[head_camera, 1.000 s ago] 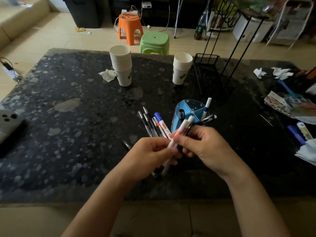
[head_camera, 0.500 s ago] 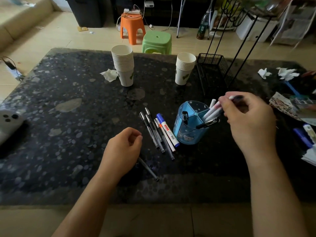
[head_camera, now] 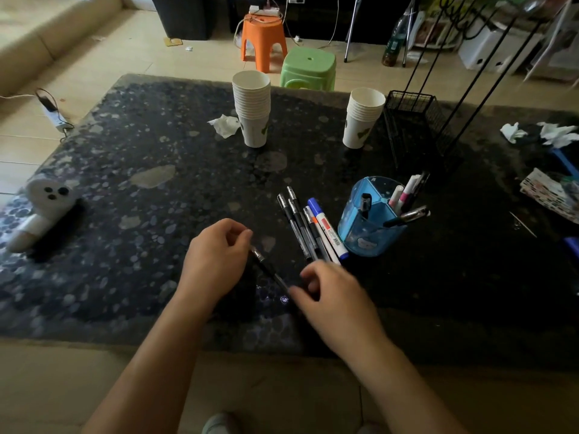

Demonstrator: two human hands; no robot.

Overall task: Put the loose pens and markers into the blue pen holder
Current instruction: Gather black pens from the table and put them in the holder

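The blue pen holder [head_camera: 360, 236] stands on the dark speckled table, right of centre. White-and-pink markers [head_camera: 404, 195] and a black pen [head_camera: 407, 216] stick out of it. Several loose pens [head_camera: 297, 227] and a blue-capped white marker [head_camera: 327, 228] lie side by side just left of the holder. One black pen [head_camera: 269, 270] lies slanted between my hands. My left hand [head_camera: 216, 261] pinches its upper end between thumb and forefinger. My right hand [head_camera: 332, 296], blurred, has curled fingers at the pen's lower end and holds nothing that I can see.
Two stacks of paper cups [head_camera: 252, 108] [head_camera: 363, 117] stand at the back. A black wire basket [head_camera: 413, 130] is behind the holder. Crumpled tissues [head_camera: 225, 125] [head_camera: 557, 133], papers [head_camera: 545, 192] at the right edge, a white device [head_camera: 44, 208] at the left.
My right hand left the markers in the holder and came back down left to the black pen's lower end. My left hand closed on that pen's upper end.
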